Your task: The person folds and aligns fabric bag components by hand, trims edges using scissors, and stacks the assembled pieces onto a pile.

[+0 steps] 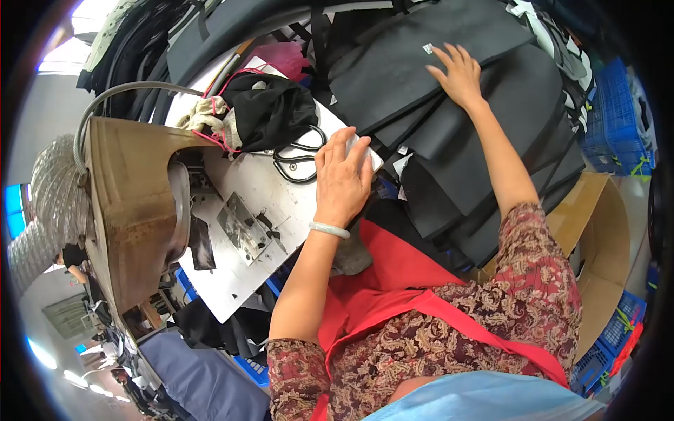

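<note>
My left hand, with a pale bangle at the wrist, lies over the corner of the white table, its fingers extended. Black-handled scissors lie just left of it, their blades hidden under a black cloth bundle. My right hand is spread over the top of a pile of dark grey sheet pieces. Its fingertips are beside a small white sticker on the top sheet. Nothing shows in its grasp.
A brown-stained machine with a ribbed hose stands at left. On the right are blue crates and an open cardboard box. Dark pieces hang at upper left; navy fabric lies below the table.
</note>
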Available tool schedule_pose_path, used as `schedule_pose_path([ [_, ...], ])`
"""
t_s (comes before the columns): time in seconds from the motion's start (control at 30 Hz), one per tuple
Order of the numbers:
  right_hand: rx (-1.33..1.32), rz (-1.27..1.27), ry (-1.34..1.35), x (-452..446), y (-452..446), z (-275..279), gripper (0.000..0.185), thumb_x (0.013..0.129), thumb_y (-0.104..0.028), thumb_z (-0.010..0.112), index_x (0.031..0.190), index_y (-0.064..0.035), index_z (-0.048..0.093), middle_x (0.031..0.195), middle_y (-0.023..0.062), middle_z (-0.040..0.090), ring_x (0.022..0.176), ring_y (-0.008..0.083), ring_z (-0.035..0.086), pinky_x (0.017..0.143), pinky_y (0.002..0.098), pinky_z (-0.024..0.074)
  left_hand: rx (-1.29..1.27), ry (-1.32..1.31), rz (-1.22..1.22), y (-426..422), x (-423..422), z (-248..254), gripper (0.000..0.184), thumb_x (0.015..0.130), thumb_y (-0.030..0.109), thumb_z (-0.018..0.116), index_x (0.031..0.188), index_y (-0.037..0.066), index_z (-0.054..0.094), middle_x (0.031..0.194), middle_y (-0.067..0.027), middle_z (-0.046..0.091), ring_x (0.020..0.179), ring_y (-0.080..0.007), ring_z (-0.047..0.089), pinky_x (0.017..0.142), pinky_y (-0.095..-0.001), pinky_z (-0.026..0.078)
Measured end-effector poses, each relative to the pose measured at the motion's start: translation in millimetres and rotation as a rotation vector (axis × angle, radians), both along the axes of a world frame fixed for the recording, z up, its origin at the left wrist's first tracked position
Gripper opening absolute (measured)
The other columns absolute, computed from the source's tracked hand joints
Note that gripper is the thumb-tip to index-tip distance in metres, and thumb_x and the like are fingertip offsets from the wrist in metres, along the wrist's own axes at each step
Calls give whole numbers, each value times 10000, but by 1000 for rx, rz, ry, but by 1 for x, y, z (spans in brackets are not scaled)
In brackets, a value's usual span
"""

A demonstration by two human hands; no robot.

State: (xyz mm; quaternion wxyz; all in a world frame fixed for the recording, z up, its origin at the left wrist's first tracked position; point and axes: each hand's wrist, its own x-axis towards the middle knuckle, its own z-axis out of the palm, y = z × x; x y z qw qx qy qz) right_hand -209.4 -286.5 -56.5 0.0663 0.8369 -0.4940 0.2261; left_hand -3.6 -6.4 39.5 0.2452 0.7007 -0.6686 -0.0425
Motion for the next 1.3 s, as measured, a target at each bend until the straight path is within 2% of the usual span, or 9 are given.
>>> schedule_pose_path([
  [0.1, 186, -15, 219, -22, 0, -68, 530, 957, -458, 522, 1437, -238, 484, 1513, 78, 416, 1427, 289, 303, 1155, 421, 217, -22, -31, 4, 2, -1, 0, 316, 893, 169, 588, 1201, 104, 621, 1353, -120, 502, 1278, -303, 455, 1076, -425, 316],
  [0.23, 224, 77, 265, -8, -2, -39, 482, 913, -436, 583, 1328, -192, 597, 1419, 74, 532, 1338, 242, 456, 1104, 418, 323, -151, -20, -32, 4, 6, -13, 301, 879, 155, 584, 1174, 105, 626, 1304, -131, 542, 1250, -317, 484, 1049, -443, 352],
  [0.3, 281, 234, -158, 1, 4, -33, 404, 886, -381, 631, 1200, -131, 679, 1238, 131, 649, 1186, 333, 581, 998, 386, 445, -214, 20, -49, 6, 11, -23, 338, 838, 133, 602, 1171, 90, 638, 1303, -136, 553, 1248, -318, 496, 1048, -452, 375],
  [0.5, 909, 379, -1137, 35, 168, -23, 253, 994, -144, 566, 1199, -12, 633, 998, 68, 684, 836, 96, 630, 734, 222, 495, -353, -210, 34, 35, 2, -37, 298, 788, 153, 631, 1075, 92, 682, 1185, -125, 611, 1134, -284, 568, 978, -412, 434],
  [0.63, 903, 609, -876, 18, 290, -41, 262, 997, -158, 572, 1195, 2, 638, 1048, 56, 680, 889, 106, 611, 785, 245, 493, -499, -115, 16, 125, -56, -47, 310, 781, 148, 639, 1084, 96, 681, 1168, -103, 611, 1149, -258, 545, 1010, -417, 380],
  [0.77, 403, 871, -137, -25, 372, -56, 174, 937, -118, 595, 1076, -107, 699, 1062, 103, 650, 995, 253, 595, 871, 350, 458, -65, 256, 103, 246, -73, -78, 256, 826, 140, 582, 1053, 99, 693, 1041, -123, 666, 998, -280, 611, 945, -396, 405],
  [0.97, 528, 760, -142, 22, 365, -90, 171, 911, -144, 614, 1035, -104, 725, 974, 90, 646, 882, 243, 574, 799, 349, 459, 39, 638, 517, 388, -20, -188, 241, 887, 114, 564, 1051, 1, 698, 1014, -169, 705, 951, -298, 677, 853, -379, 525],
  [1.1, 493, 741, -24, 44, 350, -98, 185, 916, -178, 603, 1025, -102, 731, 896, 98, 645, 820, 241, 581, 762, 353, 461, -106, 1157, 613, 393, -5, -171, 236, 895, 110, 598, 1065, -24, 693, 934, -113, 718, 816, -154, 674, 766, -289, 538],
  [1.3, 444, 749, 182, 69, 358, -94, 227, 919, -229, 585, 1039, -109, 735, 884, 108, 649, 830, 265, 589, 777, 373, 462, -265, 1398, 606, 404, -8, -163, 220, 928, 75, 566, 1083, -26, 685, 950, -102, 707, 843, -151, 668, 768, -286, 540],
])
